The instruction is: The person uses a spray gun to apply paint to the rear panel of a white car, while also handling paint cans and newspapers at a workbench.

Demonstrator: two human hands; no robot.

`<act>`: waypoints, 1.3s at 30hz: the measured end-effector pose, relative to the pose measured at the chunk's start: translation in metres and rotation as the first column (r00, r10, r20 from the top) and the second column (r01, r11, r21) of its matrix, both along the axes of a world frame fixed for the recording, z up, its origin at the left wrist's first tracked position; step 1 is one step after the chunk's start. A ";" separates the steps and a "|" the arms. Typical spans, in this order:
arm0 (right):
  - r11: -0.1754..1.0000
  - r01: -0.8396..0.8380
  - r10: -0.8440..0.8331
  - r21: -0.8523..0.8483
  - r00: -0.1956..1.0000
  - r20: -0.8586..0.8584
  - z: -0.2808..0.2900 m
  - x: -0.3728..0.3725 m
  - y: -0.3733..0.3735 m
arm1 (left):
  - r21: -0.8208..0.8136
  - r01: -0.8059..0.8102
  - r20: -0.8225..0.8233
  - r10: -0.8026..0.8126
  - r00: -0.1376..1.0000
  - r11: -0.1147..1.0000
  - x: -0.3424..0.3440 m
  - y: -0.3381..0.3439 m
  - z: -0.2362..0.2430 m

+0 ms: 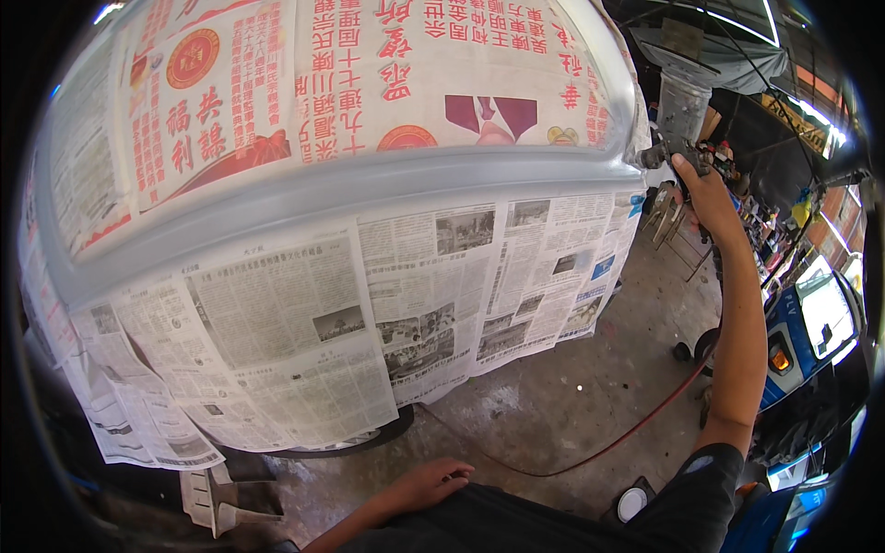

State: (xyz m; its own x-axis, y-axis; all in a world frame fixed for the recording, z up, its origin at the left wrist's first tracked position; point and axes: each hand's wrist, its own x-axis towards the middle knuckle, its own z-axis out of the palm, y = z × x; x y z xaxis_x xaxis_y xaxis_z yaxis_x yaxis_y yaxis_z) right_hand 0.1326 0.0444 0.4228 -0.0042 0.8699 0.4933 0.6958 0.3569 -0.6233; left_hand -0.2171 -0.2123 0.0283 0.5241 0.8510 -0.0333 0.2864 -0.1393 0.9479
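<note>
At the right end of a vehicle's grey body strip [387, 175], my right hand [705, 189] is closed around a dark spray gun [656, 155]. Its front faces the strip, and the hand partly hides its body. The strip has a smooth grey coat and runs across the vehicle between paper coverings. Above it, printed sheets with red characters [323, 83] cover the window area. Newspaper [277, 350] hangs over the lower panel. My left hand [429, 484] hangs low in front of my body, fingers loosely bent and holding nothing.
A red hose [613, 447] curves over the concrete floor [544, 415]. Beneath the newspaper a tyre [396, 429] shows, with a pale plastic chair [217, 502] beside it. A blue vehicle [793, 323] stands at the right. A white round lid or container [632, 504] lies near me.
</note>
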 end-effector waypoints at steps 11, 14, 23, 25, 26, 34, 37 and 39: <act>0.984 0.169 -0.162 0.061 0.981 -0.102 -0.022 0.062 0.054 | -0.009 0.003 -0.073 -0.003 0.997 1.000 -0.003 0.006 0.002; 0.988 0.105 -0.092 0.111 0.989 -0.113 -0.030 0.094 0.055 | 0.034 0.052 -0.087 -0.049 0.995 0.998 0.002 0.012 -0.022; 0.899 -0.427 0.409 0.097 0.740 -0.534 0.049 -0.080 -0.057 | 0.250 0.223 -0.055 -0.216 0.975 0.942 0.070 0.092 -0.012; 0.856 -0.480 0.501 0.191 0.679 -0.537 0.078 -0.121 -0.070 | 0.402 0.237 0.089 -0.296 0.951 0.884 0.104 0.112 -0.023; 0.820 -0.526 0.560 0.224 0.660 -0.501 0.093 -0.128 -0.065 | 0.424 0.282 0.136 -0.368 0.920 0.861 0.125 0.120 -0.021; 0.863 -0.312 0.390 0.397 0.911 -0.132 0.203 -0.203 0.027 | -0.047 0.589 0.084 -0.584 0.807 0.807 0.093 0.101 -0.063; 0.807 -0.278 0.378 0.521 0.921 -0.093 0.213 -0.228 0.064 | -0.056 0.489 0.102 -0.482 0.870 0.870 0.036 0.080 -0.058; 0.807 -0.268 0.380 0.526 0.918 -0.114 0.214 -0.241 0.073 | -0.066 0.361 0.110 -0.353 0.929 0.930 0.007 0.054 -0.018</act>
State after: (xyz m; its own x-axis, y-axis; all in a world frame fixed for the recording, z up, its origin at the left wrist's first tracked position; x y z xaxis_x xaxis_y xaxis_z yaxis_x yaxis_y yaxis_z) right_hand -0.1080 0.1172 0.6365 -0.0935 0.4778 0.8735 0.3611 0.8339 -0.4175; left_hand -0.2104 -0.1584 0.0100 0.7967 0.6036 -0.0313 0.1408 -0.1349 0.9808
